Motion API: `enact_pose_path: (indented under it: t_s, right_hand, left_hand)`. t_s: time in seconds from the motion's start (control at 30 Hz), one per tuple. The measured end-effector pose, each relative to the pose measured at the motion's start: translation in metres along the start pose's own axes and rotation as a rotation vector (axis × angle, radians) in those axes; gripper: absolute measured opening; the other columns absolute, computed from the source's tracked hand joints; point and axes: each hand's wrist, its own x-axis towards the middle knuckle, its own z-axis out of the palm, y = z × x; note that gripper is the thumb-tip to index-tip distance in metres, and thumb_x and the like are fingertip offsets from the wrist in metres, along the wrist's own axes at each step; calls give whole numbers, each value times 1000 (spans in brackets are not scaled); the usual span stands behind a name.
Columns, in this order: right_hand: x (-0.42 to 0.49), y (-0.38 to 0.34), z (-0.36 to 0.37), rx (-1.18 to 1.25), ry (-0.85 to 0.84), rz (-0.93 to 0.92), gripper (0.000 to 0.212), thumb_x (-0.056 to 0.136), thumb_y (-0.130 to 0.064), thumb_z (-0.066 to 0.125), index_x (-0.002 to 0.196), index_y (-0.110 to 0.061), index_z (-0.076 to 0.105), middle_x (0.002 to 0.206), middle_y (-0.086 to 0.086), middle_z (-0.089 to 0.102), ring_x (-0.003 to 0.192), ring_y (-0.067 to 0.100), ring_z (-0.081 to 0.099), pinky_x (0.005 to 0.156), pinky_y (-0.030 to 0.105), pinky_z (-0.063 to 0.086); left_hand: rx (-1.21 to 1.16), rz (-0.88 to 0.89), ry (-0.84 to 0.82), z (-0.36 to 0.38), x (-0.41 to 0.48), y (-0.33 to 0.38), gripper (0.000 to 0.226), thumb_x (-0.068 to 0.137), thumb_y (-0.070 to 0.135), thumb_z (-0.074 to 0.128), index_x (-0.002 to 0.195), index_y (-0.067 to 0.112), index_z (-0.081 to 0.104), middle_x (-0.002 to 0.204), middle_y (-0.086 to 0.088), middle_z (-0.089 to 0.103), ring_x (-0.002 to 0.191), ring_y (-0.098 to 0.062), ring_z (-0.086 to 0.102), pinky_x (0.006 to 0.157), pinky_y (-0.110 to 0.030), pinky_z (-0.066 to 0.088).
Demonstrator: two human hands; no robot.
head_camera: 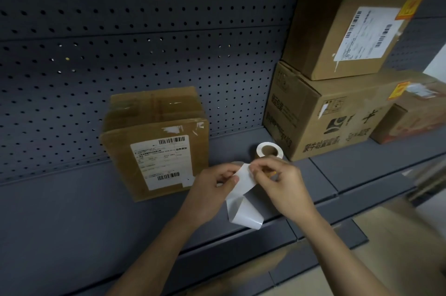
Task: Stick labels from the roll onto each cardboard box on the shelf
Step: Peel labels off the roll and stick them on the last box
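Note:
A white label strip [243, 201] hangs over the shelf's front, pinched at its top by both hands. My left hand [212, 189] holds its left edge between thumb and fingers. My right hand [280, 182] pinches the upper right corner. Just behind my right hand the label roll [269, 150] lies flat on the shelf. A cardboard box [156, 143] with a white shipping label stands to the left. At the right a large printed box [321, 114] carries a smaller labelled box [342, 30] on top.
The dark grey shelf board [72, 211] runs across the view, backed by a perforated panel [144, 30]. A further brown box [410, 119] sits at the far right. Below the shelf edge a pale floor [398, 235] shows.

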Motion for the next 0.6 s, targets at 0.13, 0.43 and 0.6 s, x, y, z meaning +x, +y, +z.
enact_pose_path:
  t_s: [0.13,0.43,0.6]
  right_hand:
    - [7,0,-6,67,143,120,18,88,-9,68,80,-24,71,80,-6,70,73,5,62,68,21,49]
    - [15,-16,-15,71,422,106,19,89,-9,65,79,-25,68,79,0,71,76,18,65,67,23,48]
    - [6,-30,2,-105,387,-65,14,90,-11,67,84,-23,68,85,-6,67,76,8,62,69,27,51]
  left_hand:
    - [24,-48,68,-5,-3,-1,21,94,7,61,96,26,71,81,21,70,79,1,64,69,-16,48]
    - [209,-154,163,-11,-9,-5,18,89,14,66,104,24,68,85,9,67,79,3,61,63,-6,41]
    - [308,24,291,-11,-16,6,15,84,23,74,98,23,68,95,10,61,91,4,55,72,-2,37]
